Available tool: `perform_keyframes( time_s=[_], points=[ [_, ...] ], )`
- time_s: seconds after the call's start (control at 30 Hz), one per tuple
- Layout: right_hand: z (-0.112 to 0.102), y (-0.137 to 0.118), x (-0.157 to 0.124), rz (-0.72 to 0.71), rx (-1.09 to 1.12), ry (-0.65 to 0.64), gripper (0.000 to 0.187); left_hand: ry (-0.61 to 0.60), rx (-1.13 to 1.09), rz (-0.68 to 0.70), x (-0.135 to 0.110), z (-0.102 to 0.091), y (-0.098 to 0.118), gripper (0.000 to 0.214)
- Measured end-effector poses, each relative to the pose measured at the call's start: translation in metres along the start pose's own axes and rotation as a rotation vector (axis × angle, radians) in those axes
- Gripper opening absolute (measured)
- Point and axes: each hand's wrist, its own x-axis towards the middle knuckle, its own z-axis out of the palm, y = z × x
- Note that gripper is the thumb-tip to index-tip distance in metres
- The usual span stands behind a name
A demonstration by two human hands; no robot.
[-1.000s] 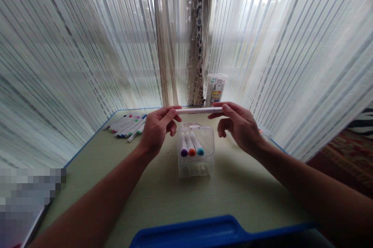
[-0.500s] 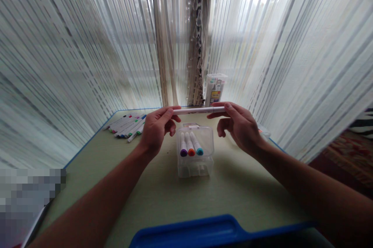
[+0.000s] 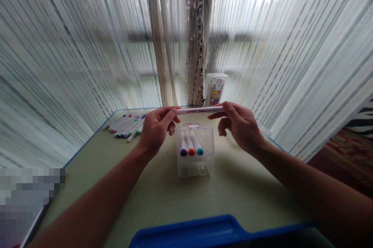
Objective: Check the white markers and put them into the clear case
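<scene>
Both my hands hold one white marker (image 3: pixel 198 110) level above a clear plastic box (image 3: pixel 194 162). My left hand (image 3: pixel 157 128) pinches its left end and my right hand (image 3: pixel 240 125) pinches its right end. Inside the box lie three markers (image 3: pixel 190 144) with purple, orange and teal caps, side by side. The box stands on the pale green table (image 3: pixel 163 193), just below the held marker.
A row of several coloured markers (image 3: pixel 126 124) lies at the table's back left. A clear marker case (image 3: pixel 215 88) stands upright at the back by the striped curtains (image 3: pixel 87 54). A blue plastic edge (image 3: pixel 192 232) fills the near foreground. Something clear lies behind my right hand.
The marker and both hands have stayed almost still; the right end has slipped a little further into my right fingers. The view has shifted slightly.
</scene>
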Motion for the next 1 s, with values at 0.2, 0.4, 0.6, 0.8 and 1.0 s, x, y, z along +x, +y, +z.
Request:
perform_keyframes(
  time_s=[0.2,0.4,0.6,0.8,1.0],
  points=[
    [0.0003,0.0005,0.0003,-0.014,-0.023,0.001,0.036,0.019,0.051,-0.003,-0.0009,0.0022,0.0015,0.024],
    [0.0023,-0.002,-0.0009,-0.024,-0.042,-0.003,0.032,-0.009,0.08,0.014,-0.0018,-0.0001,-0.0004,0.023],
    [0.003,-0.0011,-0.0016,-0.058,-0.066,-0.012,0.03,-0.029,0.124,0.037,-0.0015,-0.0026,-0.0034,0.023],
    [0.0031,-0.0026,-0.0029,-0.056,-0.075,-0.011,0.031,-0.03,0.103,0.027,-0.0025,-0.0006,-0.0029,0.027],
    [0.0014,-0.0013,-0.003,-0.054,-0.098,-0.006,0.032,-0.031,0.078,0.026,-0.0024,-0.0008,-0.003,0.026]
  ],
)
